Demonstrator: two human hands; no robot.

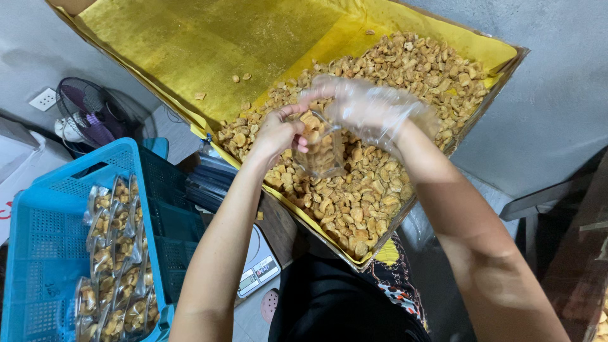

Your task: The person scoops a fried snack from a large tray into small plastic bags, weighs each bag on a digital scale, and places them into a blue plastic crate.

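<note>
A large tray lined with yellow paper (190, 44) holds a heap of golden-brown fried snack pieces (373, 183) on its right half. My left hand (275, 133), bare, grips the mouth of a small clear plastic bag (320, 155) partly filled with the pieces, held just above the heap. My right hand (358, 104) wears a loose clear plastic glove and sits at the bag's opening, fingers bunched around a few pieces.
A blue plastic crate (50, 253) at the lower left holds several filled clear bags (117, 253). A small digital scale (259, 266) lies below the tray's edge. A fan (88, 114) and a wall socket (44, 99) are at the left. Grey walls surround the tray.
</note>
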